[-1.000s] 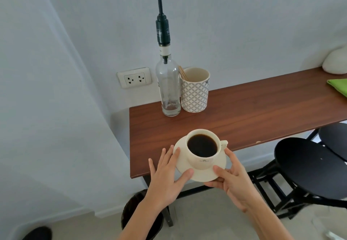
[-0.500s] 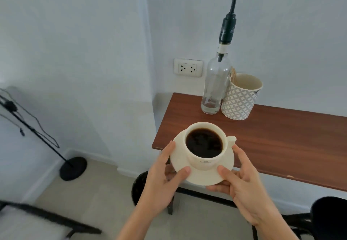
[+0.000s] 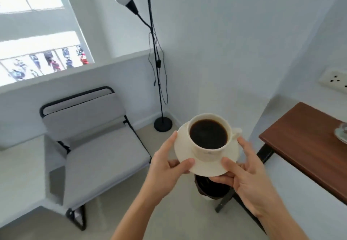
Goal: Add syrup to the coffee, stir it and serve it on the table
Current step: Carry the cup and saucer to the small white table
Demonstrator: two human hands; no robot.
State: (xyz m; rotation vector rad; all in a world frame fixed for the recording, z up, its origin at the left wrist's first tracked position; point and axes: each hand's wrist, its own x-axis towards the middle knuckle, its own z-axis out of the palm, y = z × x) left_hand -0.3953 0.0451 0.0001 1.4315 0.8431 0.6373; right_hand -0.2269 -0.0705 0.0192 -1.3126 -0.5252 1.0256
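A cream cup full of black coffee stands on a cream saucer, handle pointing right. Both are in the air above the floor, left of the brown wooden table. My left hand grips the saucer's left rim, thumb on top. My right hand grips the right rim, thumb on top and fingers underneath. Only the glass base of the syrup bottle shows at the right edge, on the table.
A grey padded chair with a black frame stands to the left. A black floor lamp stands in the corner behind the cup. A dark bin sits on the floor under the saucer. A wall socket is above the table.
The cup and saucer have been lifted off the table's edge and carried left. My view has swung left, so the table, bottle and patterned holder have slid to the right edge or out of sight.
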